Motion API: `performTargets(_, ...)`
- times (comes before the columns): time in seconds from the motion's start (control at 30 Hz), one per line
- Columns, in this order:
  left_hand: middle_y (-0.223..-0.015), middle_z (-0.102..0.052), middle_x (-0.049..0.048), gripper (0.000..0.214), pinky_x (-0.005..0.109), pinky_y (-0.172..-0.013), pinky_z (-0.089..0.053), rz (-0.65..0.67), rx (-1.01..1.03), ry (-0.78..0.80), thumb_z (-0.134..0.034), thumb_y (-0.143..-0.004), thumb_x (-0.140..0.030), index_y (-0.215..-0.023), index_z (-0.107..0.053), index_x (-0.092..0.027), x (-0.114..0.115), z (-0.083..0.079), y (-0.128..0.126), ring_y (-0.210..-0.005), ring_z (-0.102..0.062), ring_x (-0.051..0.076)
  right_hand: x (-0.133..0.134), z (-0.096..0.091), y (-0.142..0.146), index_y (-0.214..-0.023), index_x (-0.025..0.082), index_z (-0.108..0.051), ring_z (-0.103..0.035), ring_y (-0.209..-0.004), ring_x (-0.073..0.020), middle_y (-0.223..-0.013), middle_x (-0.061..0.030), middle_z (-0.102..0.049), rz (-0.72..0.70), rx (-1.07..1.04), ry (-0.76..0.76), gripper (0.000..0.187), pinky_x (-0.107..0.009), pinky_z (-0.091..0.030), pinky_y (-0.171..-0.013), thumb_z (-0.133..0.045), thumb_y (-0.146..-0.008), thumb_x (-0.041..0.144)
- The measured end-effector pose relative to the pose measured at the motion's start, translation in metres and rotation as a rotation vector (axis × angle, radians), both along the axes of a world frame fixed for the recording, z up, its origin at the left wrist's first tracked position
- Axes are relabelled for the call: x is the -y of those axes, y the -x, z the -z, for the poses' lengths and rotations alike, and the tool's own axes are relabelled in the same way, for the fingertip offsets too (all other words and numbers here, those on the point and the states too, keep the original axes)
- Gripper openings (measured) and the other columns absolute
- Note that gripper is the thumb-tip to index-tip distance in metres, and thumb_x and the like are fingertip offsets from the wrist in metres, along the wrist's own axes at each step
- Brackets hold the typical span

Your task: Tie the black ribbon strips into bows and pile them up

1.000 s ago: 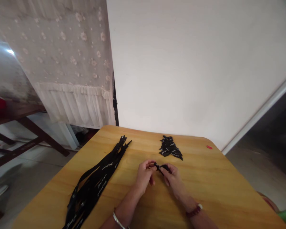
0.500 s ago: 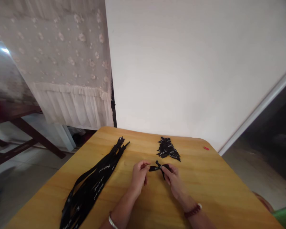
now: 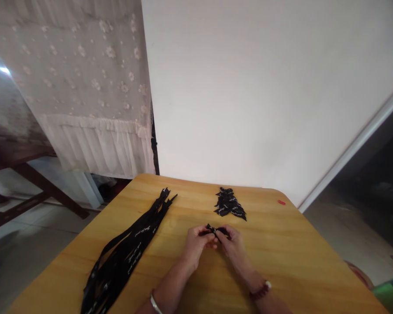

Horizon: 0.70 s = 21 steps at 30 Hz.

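Between my hands is a black ribbon bow (image 3: pixel 212 229) with white lettering, held just above the table. The fingers of my left hand (image 3: pixel 198 242) pinch its left side. My right hand (image 3: pixel 232 242) grips the right loop close to the knot, thumb on the ribbon. My fingertips nearly meet and cover much of the bow. Beyond my hands lies a pile of black ribbon bows (image 3: pixel 229 203). To the left, a bundle of long black ribbons (image 3: pixel 131 248) with white script stretches along the table.
The wooden table (image 3: pixel 281 253) has rounded far corners and stands against a white wall panel (image 3: pixel 242 96). A small red object (image 3: pixel 282 202) lies near its far right corner. A lace curtain (image 3: pixel 98 87) hangs at the left, beside a dark wooden piece of furniture (image 3: pixel 36 183).
My left hand has moved right, from the end of the ribbon to near the knot, and now pinches the bow. My right hand keeps its grip, shifted slightly left.
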<state>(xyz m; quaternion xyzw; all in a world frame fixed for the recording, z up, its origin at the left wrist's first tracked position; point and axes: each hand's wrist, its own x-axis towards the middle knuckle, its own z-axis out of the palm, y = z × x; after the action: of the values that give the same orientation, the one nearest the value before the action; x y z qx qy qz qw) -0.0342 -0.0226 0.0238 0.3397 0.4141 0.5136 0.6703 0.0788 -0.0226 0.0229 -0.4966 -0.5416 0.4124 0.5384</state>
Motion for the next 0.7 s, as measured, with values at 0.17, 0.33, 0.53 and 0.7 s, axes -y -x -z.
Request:
performTargets(0.17, -0.053, -0.059, 0.0015, 0.015, 0.023, -0.05, -0.044, -0.032, -0.035, -0.023, -0.063, -0.052, -0.016, -0.064, -0.062, -0.009, -0.002, 0.002, -0.001, -0.049, -0.052, 0.01, -0.003, 0.009, 0.0, -0.063, 0.015, -0.056, -0.052, -0.054, -0.0149, -0.057, -0.0023, -0.057, -0.058, 0.03, 0.001, 0.023, -0.023, -0.042, -0.047, -0.056, -0.065, 0.037)
performTargets(0.33, -0.045, -0.054, -0.001, 0.011, 0.02, -0.045, -0.042, -0.091, -0.061, -0.049, -0.061, -0.053, -0.018, -0.058, -0.059, -0.009, -0.004, -0.001, 0.0, -0.042, -0.048, 0.008, -0.003, 0.008, 0.001, -0.064, 0.015, -0.055, -0.054, -0.056, -0.0153, -0.058, -0.0022, -0.057, -0.104, 0.001, -0.005, 0.021, -0.024, -0.042, -0.05, -0.053, -0.069, 0.036)
performTargets(0.53, -0.04, -0.049, -0.0036, 0.019, 0.017, -0.024, -0.028, -0.102, -0.111, 0.013, -0.06, -0.055, -0.028, -0.063, -0.054, -0.012, -0.003, -0.007, 0.002, -0.027, -0.042, 0.008, -0.002, 0.002, 0.003, -0.071, 0.016, -0.056, -0.057, -0.066, -0.02, -0.069, -0.0059, -0.061, -0.103, 0.003, -0.042, 0.015, -0.025, -0.043, -0.05, -0.058, -0.063, 0.029)
performTargets(0.7, -0.041, -0.051, -0.0034, 0.017, 0.016, -0.024, -0.03, -0.117, -0.026, 0.066, -0.061, -0.057, -0.024, -0.064, -0.052, -0.012, -0.003, -0.008, 0.003, -0.027, -0.045, 0.008, -0.004, 0.008, 0.004, -0.074, 0.019, -0.055, -0.055, -0.049, -0.0171, -0.065, -0.0039, -0.061, -0.076, -0.007, 0.016, 0.014, -0.024, -0.04, -0.038, -0.054, -0.063, 0.028)
